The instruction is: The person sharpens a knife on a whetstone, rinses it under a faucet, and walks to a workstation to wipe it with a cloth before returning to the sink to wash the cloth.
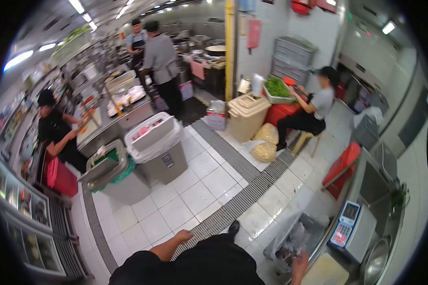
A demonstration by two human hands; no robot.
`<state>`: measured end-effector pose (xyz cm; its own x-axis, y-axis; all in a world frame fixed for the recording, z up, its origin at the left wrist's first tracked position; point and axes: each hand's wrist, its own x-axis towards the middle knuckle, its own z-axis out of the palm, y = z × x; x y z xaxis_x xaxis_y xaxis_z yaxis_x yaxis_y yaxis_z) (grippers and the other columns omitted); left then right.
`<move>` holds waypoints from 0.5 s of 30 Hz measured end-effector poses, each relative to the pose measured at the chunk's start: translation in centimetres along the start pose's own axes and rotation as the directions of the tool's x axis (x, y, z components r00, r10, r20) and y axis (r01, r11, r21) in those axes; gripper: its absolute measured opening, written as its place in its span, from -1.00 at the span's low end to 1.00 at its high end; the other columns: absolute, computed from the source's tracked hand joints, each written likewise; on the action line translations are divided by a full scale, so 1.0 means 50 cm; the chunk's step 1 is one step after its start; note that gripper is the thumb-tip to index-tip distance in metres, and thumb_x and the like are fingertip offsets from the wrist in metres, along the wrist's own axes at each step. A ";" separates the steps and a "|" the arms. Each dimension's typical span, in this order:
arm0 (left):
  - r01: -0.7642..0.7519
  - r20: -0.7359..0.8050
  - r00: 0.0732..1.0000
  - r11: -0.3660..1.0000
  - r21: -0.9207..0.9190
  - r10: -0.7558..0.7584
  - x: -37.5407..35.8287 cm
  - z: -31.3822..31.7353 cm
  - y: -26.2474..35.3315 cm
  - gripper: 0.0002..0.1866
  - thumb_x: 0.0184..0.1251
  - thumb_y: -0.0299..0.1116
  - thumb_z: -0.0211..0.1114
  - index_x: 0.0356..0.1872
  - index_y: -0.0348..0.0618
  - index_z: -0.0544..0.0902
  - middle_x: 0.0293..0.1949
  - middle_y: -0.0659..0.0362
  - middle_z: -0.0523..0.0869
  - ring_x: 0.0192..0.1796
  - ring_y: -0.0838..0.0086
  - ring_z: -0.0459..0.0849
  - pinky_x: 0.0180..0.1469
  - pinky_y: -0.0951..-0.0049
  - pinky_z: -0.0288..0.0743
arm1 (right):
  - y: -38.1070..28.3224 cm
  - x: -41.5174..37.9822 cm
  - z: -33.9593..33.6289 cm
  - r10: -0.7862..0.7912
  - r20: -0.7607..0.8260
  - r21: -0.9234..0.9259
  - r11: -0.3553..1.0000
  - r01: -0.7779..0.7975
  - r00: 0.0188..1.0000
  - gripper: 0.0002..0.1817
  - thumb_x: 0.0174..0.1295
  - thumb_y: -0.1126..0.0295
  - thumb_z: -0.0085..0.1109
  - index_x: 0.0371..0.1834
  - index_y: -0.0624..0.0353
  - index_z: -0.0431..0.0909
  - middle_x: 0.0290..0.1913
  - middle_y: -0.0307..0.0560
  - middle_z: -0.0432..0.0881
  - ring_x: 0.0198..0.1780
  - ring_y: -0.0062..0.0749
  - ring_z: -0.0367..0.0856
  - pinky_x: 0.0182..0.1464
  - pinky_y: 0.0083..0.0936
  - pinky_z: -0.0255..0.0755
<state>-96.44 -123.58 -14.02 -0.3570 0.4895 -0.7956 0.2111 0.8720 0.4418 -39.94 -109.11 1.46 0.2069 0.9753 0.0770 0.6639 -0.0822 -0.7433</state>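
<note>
My left hand (pixel 184 236) hangs low in front of my body above the tiled floor, its fingers curled in; whether they hold anything is too small to tell. At the lower right, my right hand (pixel 299 262) is between a grey bin (pixel 314 229) lined with clear plastic and a pale cutting board (pixel 325 271). Its fingers are blurred, and no object shows clearly in them. A digital scale (pixel 345 224) with a lit blue display stands on the metal counter beyond the board, and a metal bowl (pixel 376 261) is to its right.
A seated co-worker (pixel 318 102) handles greens in a tray (pixel 278 88). Two lined bins (pixel 164 161) stand ahead left. One co-worker (pixel 57 128) cuts food at the left counter; two more stand behind. Yellowish bags (pixel 265 149) and a folded red chair (pixel 340 168) are on the right.
</note>
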 end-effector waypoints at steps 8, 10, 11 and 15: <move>0.253 -0.022 0.964 0.937 -0.241 -0.266 -0.177 -0.054 -0.378 -0.72 0.43 -0.27 0.09 -0.16 -0.28 0.65 -0.34 -0.03 0.69 -0.34 0.19 0.77 -0.35 0.13 0.70 | -0.273 0.002 0.233 -0.052 0.566 -0.207 0.957 0.203 0.823 -0.75 -0.06 0.28 0.39 -0.55 0.23 0.56 -0.62 -0.06 0.59 -0.48 -0.33 0.63 -0.34 -0.29 0.48; 0.360 0.015 0.910 0.772 -0.523 -0.415 -0.214 -0.043 -0.474 -0.74 0.43 -0.27 0.08 -0.22 -0.25 0.64 -0.32 -0.02 0.68 -0.29 0.16 0.77 -0.31 0.10 0.69 | -0.315 -0.019 0.327 -0.162 0.498 -0.231 0.922 0.311 0.852 -0.75 -0.07 0.36 0.35 -0.63 0.22 0.45 -0.63 -0.08 0.58 -0.49 -0.36 0.61 -0.38 -0.30 0.47; 0.391 0.060 0.889 0.685 -0.614 -0.454 -0.219 -0.033 -0.547 -0.75 0.45 -0.26 0.07 -0.21 -0.22 0.63 -0.30 0.01 0.68 -0.28 0.15 0.76 -0.30 0.08 0.68 | -0.324 -0.027 0.384 -0.148 0.545 -0.201 0.933 0.300 0.825 -0.76 -0.08 0.39 0.32 -0.64 0.22 0.43 -0.63 -0.08 0.58 -0.47 -0.30 0.64 -0.36 -0.31 0.50; 0.433 0.165 0.818 0.400 -0.808 -0.552 -0.307 -0.052 -0.755 -0.78 0.46 -0.23 0.08 -0.08 -0.12 0.55 -0.26 0.06 0.64 -0.32 0.13 0.70 -0.30 0.01 0.61 | -0.442 -0.133 0.579 -0.317 0.771 -0.036 0.844 0.535 0.553 -0.68 -0.10 0.38 0.39 -0.23 0.21 0.64 -0.46 -0.05 0.69 -0.24 -0.20 0.76 -0.25 -0.34 0.62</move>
<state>-101.28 -163.97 -17.42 -0.2579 -0.0826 -0.9626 -0.8051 0.5692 0.1668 -76.79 -107.83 -1.87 -0.6502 0.7229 -0.2336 0.6968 0.4450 -0.5625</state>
